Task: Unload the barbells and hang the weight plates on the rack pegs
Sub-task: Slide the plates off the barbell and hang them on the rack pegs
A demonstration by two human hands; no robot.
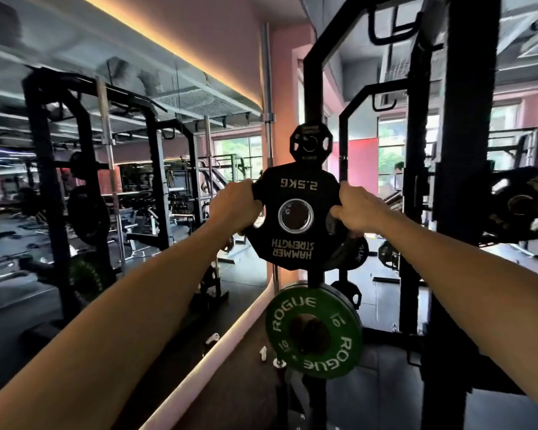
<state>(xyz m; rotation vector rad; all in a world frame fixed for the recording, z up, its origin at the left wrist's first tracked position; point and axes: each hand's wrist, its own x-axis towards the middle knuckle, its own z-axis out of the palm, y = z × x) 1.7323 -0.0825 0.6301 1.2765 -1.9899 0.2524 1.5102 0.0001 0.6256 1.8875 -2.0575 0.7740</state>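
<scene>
Before the rack upright point(313, 97), left hand point(235, 209) and right hand point(356, 209), each grip clamped on black 2.5KG plate point(295, 243)

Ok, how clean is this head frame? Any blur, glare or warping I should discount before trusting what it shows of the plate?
Head view: the black 2.5 kg plate and both hands, left and right, are fairly sharp; the left-side racks and the plate at the right edge smear with motion blur; the windows are blown out; wide-angle warping bends the rack upright; the green plate reads clearly.
</scene>
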